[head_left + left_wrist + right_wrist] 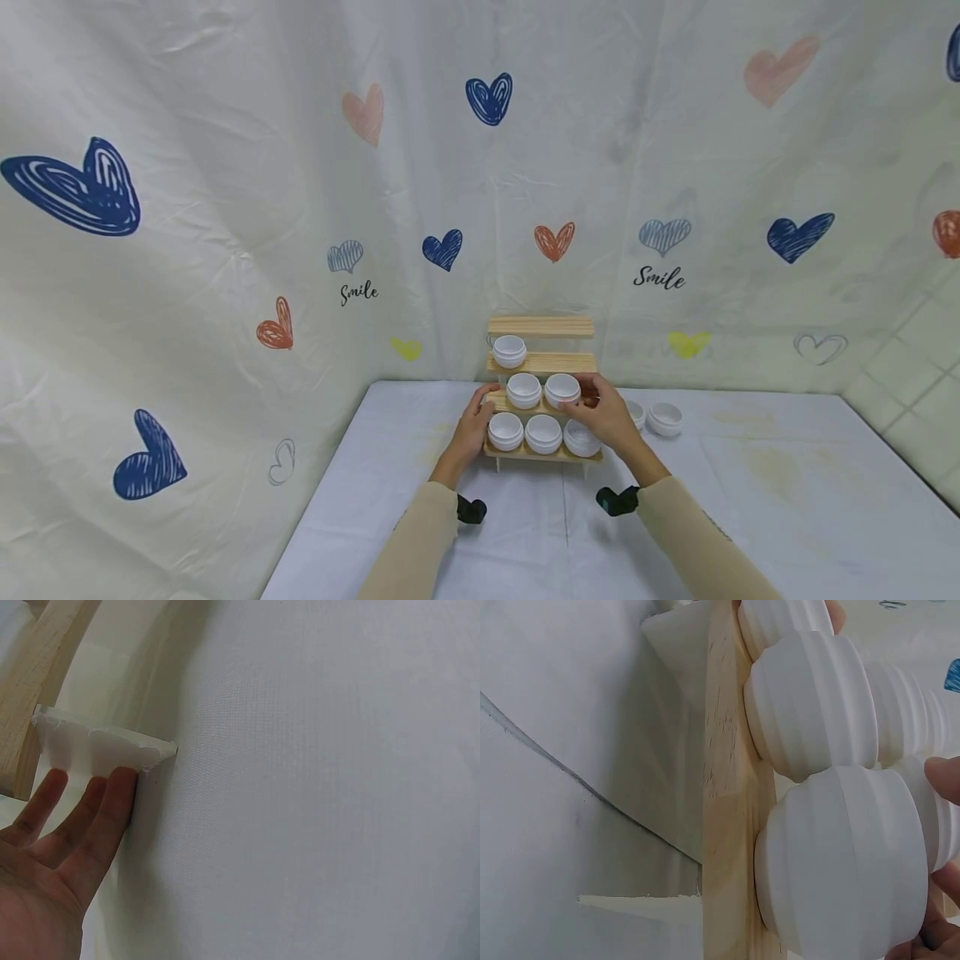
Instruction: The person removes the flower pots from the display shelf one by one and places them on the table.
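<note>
A tiered wooden display stand point(551, 362) with white supports holds several small ribbed white bowls. My left hand point(471, 425) holds its left end, thumb and index finger about the end of the second tier from the bottom. In the left wrist view three fairly straight fingers point(114, 810) reach a white side support point(97, 742). With my right hand point(606, 414) I grip a white bowl point(562, 389) at the right of that same tier, beside another bowl point(523, 390). The right wrist view shows fingertips point(946, 778) at its rim, behind a nearer bowl point(847, 862).
The bottom tier bears three bowls, the front-left one point(506, 431) among them. One bowl point(509, 351) sits on the third tier. More bowls, such as one point(665, 419), stand right of the stand on the white tablecloth point(712, 517). A heart-printed curtain point(570, 167) hangs behind.
</note>
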Motion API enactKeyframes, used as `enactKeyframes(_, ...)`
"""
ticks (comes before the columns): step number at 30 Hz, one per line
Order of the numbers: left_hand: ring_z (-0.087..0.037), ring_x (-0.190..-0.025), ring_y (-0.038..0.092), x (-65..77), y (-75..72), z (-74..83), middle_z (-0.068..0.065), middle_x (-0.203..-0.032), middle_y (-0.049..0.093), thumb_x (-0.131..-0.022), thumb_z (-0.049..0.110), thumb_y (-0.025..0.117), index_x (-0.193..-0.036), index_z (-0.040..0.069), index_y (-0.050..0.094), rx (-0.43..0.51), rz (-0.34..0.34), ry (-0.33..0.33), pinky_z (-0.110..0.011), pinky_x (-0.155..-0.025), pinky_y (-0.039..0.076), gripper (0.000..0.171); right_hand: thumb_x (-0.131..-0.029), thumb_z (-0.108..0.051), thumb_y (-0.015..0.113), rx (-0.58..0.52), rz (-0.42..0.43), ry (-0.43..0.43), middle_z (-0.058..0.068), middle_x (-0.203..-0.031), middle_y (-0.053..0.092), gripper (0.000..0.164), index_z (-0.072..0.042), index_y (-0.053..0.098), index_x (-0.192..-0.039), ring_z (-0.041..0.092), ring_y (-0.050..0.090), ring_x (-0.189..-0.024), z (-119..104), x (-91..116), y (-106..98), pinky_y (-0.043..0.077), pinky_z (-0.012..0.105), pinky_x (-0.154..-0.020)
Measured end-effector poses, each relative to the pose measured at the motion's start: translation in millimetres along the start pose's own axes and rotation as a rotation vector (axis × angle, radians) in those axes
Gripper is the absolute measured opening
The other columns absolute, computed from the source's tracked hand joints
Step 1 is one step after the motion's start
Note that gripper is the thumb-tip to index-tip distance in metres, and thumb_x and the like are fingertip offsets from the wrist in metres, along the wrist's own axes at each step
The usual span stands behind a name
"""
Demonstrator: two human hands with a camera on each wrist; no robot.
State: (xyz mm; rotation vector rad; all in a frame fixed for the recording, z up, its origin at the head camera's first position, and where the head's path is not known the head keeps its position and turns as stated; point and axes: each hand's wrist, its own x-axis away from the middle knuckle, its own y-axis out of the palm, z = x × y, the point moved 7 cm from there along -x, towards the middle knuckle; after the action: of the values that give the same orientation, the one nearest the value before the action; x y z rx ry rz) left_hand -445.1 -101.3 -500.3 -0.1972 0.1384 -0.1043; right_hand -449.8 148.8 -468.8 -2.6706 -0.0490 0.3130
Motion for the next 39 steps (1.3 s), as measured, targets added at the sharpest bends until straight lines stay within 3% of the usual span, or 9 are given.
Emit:
enactKeyframes(6, -0.029, -0.111, 0.058, 0.4, -0.1, 0.1, -0.011, -0.114, 0.065, -0.107, 0.018, 0.044, -0.147, 0.014, 0.051, 0.0, -0.01, 0.001, -0.038, -0.099, 0.041, 0.042, -0.088, -0.028, 0.083, 0.004, -0.005, -0.008, 0.019, -0.133, 0.061, 0.068, -0.003, 0.051, -0.143, 0.029, 0.057, -0.12, -1.6, 0.5, 0.5, 0.045, 0.024, -0.094)
enactKeyframes(12, -0.028, -0.11, 0.059, 0.4, -0.6, 0.1, -0.011, -0.112, 0.065, -0.107, 0.018, 0.044, -0.148, 0.014, 0.05, -0.001, -0.011, 0.008, -0.037, -0.098, 0.041, 0.041, -0.086, -0.028, 0.085, 0.015, 0.008, 0.009, 0.016, -0.132, 0.062, 0.068, -0.006, 0.052, -0.142, 0.025, 0.057, -0.118, -0.6, -0.2, 3.2, 0.045, 0.02, -0.091)
enactKeyframes(19, -0.016, -0.101, 0.058, -0.3, -0.5, -1.8, -0.009, -0.11, 0.067, -0.107, 0.019, 0.044, -0.148, 0.012, 0.05, -0.002, -0.01, 0.008, -0.036, -0.097, 0.043, 0.042, -0.083, -0.029, 0.088, 0.041, 0.042, 0.024, 0.014, -0.127, 0.063, 0.069, -0.008, 0.054, -0.139, 0.024, 0.058, -0.109, 0.0, -0.2, 3.2, 0.045, 0.02, -0.086)
enactKeyframes(39, -0.017, -0.103, 0.057, -3.4, 0.7, -5.5, -0.014, -0.117, 0.066, -0.108, 0.019, 0.043, -0.148, 0.013, 0.05, -0.023, -0.012, -0.008, -0.04, -0.099, 0.042, 0.041, -0.083, -0.036, 0.087, -0.013, 0.023, 0.023, 0.013, -0.128, 0.062, 0.072, -0.009, 0.054, -0.141, 0.023, 0.055, -0.112, 3.6, 2.1, 0.3, 0.044, 0.021, -0.09)
